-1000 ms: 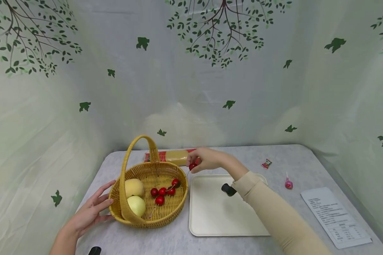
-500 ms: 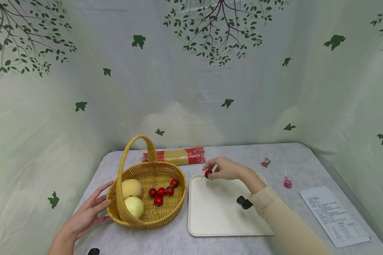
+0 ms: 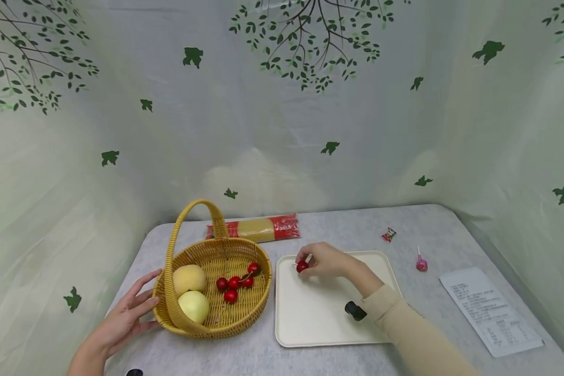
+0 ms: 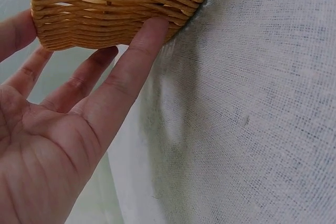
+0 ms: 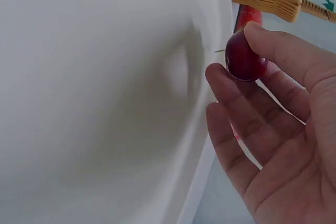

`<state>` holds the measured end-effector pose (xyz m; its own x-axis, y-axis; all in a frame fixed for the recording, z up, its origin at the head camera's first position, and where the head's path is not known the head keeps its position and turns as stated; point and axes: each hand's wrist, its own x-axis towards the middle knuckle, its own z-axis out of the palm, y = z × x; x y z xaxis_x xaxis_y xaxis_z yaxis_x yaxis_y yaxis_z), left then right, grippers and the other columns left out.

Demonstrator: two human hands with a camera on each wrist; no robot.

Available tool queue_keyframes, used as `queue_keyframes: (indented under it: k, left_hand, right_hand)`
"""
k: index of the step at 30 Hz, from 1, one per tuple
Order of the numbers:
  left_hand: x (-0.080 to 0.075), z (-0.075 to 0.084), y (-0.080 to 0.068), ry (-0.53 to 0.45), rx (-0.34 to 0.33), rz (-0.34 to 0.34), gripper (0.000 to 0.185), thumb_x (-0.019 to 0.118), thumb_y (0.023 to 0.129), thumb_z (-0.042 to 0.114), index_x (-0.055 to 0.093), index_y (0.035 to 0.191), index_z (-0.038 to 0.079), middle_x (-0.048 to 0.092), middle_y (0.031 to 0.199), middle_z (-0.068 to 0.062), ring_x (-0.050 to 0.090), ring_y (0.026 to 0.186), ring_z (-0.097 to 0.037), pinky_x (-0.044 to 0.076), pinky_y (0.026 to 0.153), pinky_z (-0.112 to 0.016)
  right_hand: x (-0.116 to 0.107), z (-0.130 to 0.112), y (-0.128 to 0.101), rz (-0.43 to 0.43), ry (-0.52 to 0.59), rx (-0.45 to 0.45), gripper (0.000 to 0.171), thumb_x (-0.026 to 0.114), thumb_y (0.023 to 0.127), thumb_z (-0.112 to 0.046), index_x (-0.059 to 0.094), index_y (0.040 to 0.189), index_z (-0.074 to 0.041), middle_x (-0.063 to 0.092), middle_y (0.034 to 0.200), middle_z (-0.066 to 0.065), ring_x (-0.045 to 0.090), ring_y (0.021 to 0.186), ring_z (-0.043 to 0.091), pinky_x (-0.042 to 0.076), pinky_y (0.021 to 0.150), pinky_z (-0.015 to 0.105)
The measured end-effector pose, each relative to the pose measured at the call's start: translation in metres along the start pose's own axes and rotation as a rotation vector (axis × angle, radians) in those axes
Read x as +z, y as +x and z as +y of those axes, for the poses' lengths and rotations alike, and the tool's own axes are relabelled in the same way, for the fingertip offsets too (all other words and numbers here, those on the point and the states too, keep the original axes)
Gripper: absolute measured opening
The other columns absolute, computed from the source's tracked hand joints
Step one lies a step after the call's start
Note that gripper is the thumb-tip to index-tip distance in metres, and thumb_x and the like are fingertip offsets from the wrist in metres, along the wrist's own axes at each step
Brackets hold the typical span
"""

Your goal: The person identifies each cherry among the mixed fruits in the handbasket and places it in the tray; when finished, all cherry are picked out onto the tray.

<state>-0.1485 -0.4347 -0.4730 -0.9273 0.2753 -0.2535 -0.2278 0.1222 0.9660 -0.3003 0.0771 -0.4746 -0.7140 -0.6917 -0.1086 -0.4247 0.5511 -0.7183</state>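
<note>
My right hand (image 3: 321,259) pinches a red cherry (image 3: 302,266) low over the far left part of the cream tray (image 3: 319,318); the right wrist view shows the cherry (image 5: 244,57) held between thumb and fingers just above the tray (image 5: 105,103). A yellow wicker basket (image 3: 214,250) stands left of the tray, with two pale apples (image 3: 189,279) and several cherries (image 3: 235,284) inside. My left hand (image 3: 124,318) rests with straight fingers against the basket's left wall (image 4: 105,19).
A red and yellow packet (image 3: 254,228) lies behind the basket. A wrapped sweet (image 3: 388,234), a pink lollipop (image 3: 421,262) and a printed sheet (image 3: 490,310) lie right of the tray on the grey cloth (image 4: 252,129). Patterned curtains enclose the table.
My right hand has carried the cherry from above the basket's right rim rightward and down, to just over the tray. My left hand has stayed at the basket.
</note>
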Motion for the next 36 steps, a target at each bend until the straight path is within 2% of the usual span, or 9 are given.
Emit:
queue_keyframes:
  k: [7, 14, 25, 30, 36]
  left_hand:
    - [-0.001, 0.002, 0.000, 0.002, -0.025, 0.022, 0.063, 0.044, 0.117, 0.017, 0.017, 0.168, 0.044, 0.060, 0.135, 0.028, 0.065, 0.124, 0.002, 0.061, 0.097, -0.050]
    - [-0.003, 0.002, -0.001, -0.005, -0.026, 0.024, 0.063, 0.044, 0.117, 0.017, 0.017, 0.168, 0.044, 0.061, 0.135, 0.028, 0.065, 0.123, 0.002, 0.062, 0.096, -0.048]
    - [0.003, 0.002, 0.001, -0.006, -0.033, 0.024, 0.062, 0.046, 0.117, 0.018, 0.020, 0.167, 0.045, 0.061, 0.136, 0.027, 0.064, 0.125, 0.003, 0.061, 0.098, -0.049]
    - [0.005, 0.001, -0.001, -0.010, -0.031, 0.031, 0.061, 0.044, 0.117, 0.016, 0.021, 0.166, 0.044, 0.064, 0.135, 0.027, 0.065, 0.124, 0.002, 0.061, 0.096, -0.048]
    - [0.002, 0.003, 0.000, -0.018, -0.029, 0.030, 0.060, 0.044, 0.117, 0.016, 0.023, 0.164, 0.047, 0.063, 0.135, 0.027, 0.065, 0.124, 0.002, 0.062, 0.095, -0.046]
  right_hand:
    - [0.011, -0.005, 0.006, -0.040, -0.069, -0.055, 0.028, 0.085, 0.094, -0.016, 0.076, 0.120, -0.011, 0.071, 0.102, -0.003, 0.062, 0.092, 0.009, 0.054, 0.087, 0.026]
    - [0.019, -0.011, 0.014, -0.045, -0.080, -0.041, 0.021, 0.091, 0.088, -0.016, 0.075, 0.101, -0.015, 0.068, 0.090, -0.003, 0.058, 0.084, 0.009, 0.050, 0.078, 0.025]
    - [0.033, -0.020, 0.021, -0.038, -0.182, -0.022, 0.035, 0.096, 0.083, -0.031, 0.066, 0.096, -0.018, 0.058, 0.082, -0.005, 0.050, 0.078, 0.008, 0.041, 0.071, 0.026]
    - [0.036, -0.021, 0.019, -0.042, -0.185, -0.053, 0.037, 0.095, 0.083, -0.033, 0.067, 0.102, -0.018, 0.062, 0.087, -0.005, 0.052, 0.080, 0.008, 0.043, 0.073, 0.026]
    - [0.029, -0.023, 0.016, -0.033, -0.145, -0.055, 0.039, 0.093, 0.086, -0.026, 0.070, 0.115, -0.014, 0.067, 0.094, 0.000, 0.058, 0.086, 0.012, 0.049, 0.078, 0.029]
